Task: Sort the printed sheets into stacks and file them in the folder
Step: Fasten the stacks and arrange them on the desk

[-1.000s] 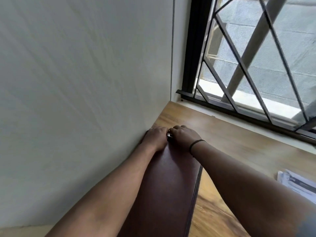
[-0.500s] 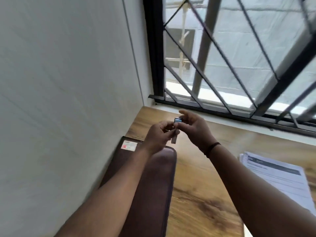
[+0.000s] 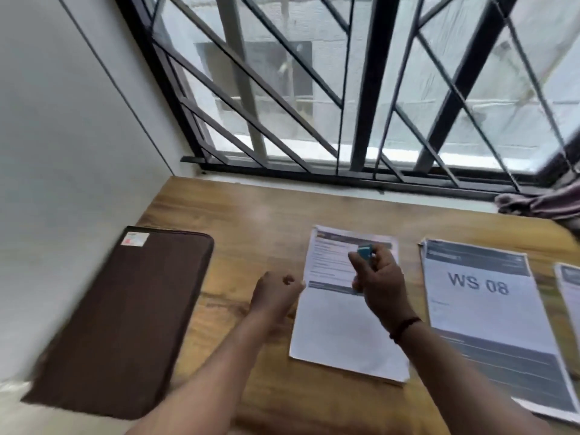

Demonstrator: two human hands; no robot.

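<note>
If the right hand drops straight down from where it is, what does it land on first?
Most likely the left stack of sheets: the right hand, gripping a small teal clip, sits over that stack's printed upper half. How high it hovers is unclear from this single view.

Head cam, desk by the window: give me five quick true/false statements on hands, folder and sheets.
1. The right hand holds a small teal object. True.
2. The brown folder lies open. False: it is closed.
3. The left hand grips a sheet. False: curled, holding nothing.
4. The WS 08 stack lies right of the stack under the hands. True.
5. The folder lies on the sheets. False: it lies apart, by the wall.
</note>
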